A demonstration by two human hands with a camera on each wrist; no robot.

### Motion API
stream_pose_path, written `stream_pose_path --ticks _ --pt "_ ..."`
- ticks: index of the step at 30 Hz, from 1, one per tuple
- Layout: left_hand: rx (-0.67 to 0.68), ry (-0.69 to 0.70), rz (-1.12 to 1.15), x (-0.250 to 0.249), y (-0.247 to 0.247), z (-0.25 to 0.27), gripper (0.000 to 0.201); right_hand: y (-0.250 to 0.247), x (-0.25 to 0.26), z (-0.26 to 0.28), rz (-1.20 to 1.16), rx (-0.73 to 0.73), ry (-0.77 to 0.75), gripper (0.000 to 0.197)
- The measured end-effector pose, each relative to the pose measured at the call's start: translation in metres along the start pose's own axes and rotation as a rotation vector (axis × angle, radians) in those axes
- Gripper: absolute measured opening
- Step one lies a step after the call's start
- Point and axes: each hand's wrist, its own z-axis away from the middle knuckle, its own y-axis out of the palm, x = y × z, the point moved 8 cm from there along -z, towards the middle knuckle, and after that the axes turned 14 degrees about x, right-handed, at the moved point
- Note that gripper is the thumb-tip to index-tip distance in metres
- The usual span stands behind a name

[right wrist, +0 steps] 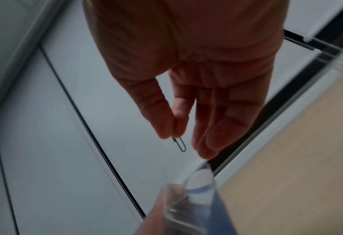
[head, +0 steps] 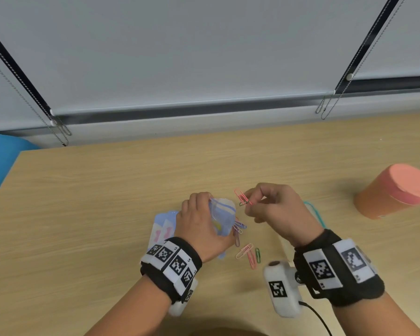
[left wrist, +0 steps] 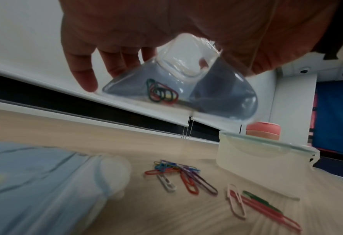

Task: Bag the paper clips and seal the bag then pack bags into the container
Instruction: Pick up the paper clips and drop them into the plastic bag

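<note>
My left hand (head: pixel 201 214) holds a small clear zip bag (head: pixel 223 215) just above the table, mouth towards the right hand. The left wrist view shows the bag (left wrist: pixel 222 90) with a few coloured clips (left wrist: pixel 160 92) inside. My right hand (head: pixel 251 202) pinches a pink and a dark green paper clip (head: pixel 242 197) between thumb and forefinger, just right of the bag's mouth. In the right wrist view only a dark clip (right wrist: pixel 180 144) shows at the fingertips, above the bag mouth (right wrist: pixel 198 189). Loose clips (head: pixel 249 254) (left wrist: pixel 184 176) lie on the table below the bag.
A stack of empty bags (head: pixel 161 230) (left wrist: pixel 35 182) lies under my left wrist. A clear lidded container (left wrist: pixel 256 154) stands behind my right hand, only its teal rim (head: pixel 314 210) showing. A pink-lidded canister (head: pixel 395 192) stands at the far right on the wooden table (head: pixel 107 202).
</note>
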Motion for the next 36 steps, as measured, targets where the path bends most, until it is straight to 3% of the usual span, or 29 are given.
stream_pose_path --ticks 2,4,9,13,15,18,21,25,28,34,36 --pt "0.001 0.020 0.014 -0.004 -0.001 -0.002 0.082 0.006 0.004 -0.004 -0.158 0.068 0.012 0.027" --pt "-0.023 0.035 0.024 -0.008 -0.003 -0.001 0.079 0.008 0.005 -0.008 -0.131 0.079 0.025 0.026" --pt "-0.100 0.037 0.021 -0.009 -0.006 0.002 0.076 0.014 0.020 -0.011 0.496 -0.021 -0.019 0.012" --pt "-0.116 0.054 -0.044 -0.013 -0.005 0.003 0.074 0.036 0.023 -0.017 0.785 0.133 -0.004 0.026" --pt "-0.099 0.060 -0.051 -0.015 -0.002 0.003 0.074 0.038 0.027 -0.019 0.821 0.180 -0.011 0.019" --pt "-0.063 0.028 -0.029 -0.010 0.001 0.002 0.075 0.021 0.029 -0.016 0.676 0.154 -0.064 0.004" --pt "-0.063 -0.015 0.001 0.003 0.000 0.003 0.081 0.010 0.000 -0.006 0.675 0.129 -0.075 0.025" --pt "-0.087 -0.046 -0.006 0.020 -0.004 0.004 0.082 0.054 -0.089 0.001 1.002 0.453 -0.006 0.060" --pt "-0.107 -0.050 -0.004 0.025 -0.007 0.004 0.083 0.068 -0.114 0.001 1.029 0.516 -0.127 0.048" --pt "-0.106 -0.026 -0.011 0.021 -0.005 0.005 0.079 0.059 -0.125 0.006 1.083 0.460 -0.258 0.041" --pt "-0.098 -0.022 -0.014 0.020 -0.003 0.004 0.078 0.059 -0.127 0.005 1.087 0.484 -0.281 0.026"
